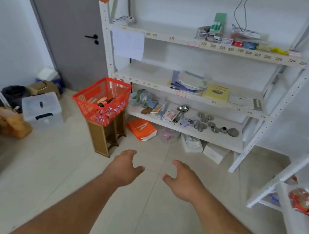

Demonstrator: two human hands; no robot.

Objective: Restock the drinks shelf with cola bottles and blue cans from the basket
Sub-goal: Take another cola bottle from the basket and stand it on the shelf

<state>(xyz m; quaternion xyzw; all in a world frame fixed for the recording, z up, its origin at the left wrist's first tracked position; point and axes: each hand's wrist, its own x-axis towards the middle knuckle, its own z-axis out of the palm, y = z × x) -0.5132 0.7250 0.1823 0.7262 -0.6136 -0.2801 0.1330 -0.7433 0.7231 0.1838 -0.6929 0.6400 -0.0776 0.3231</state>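
Note:
A red mesh basket (pixel 93 97) sits on a wooden stool (pixel 105 138) to the left of the white shelf unit (pixel 198 44). Inside it lies a dark cola bottle (pixel 106 101), and bluish cans (pixel 114 110) show through the mesh. My left hand (pixel 124 167) and my right hand (pixel 181 180) are held out over the floor, below and to the right of the basket. Both have relaxed, spread fingers and hold nothing.
The shelves carry small boxes, papers and metal lids (pixel 209 124). An orange bag (pixel 141 130) and white boxes lie on the floor under the unit. A clear storage bin (pixel 41 110) and clutter stand at the left by the grey door (pixel 63 26). Another white rack (pixel 299 175) stands at the right.

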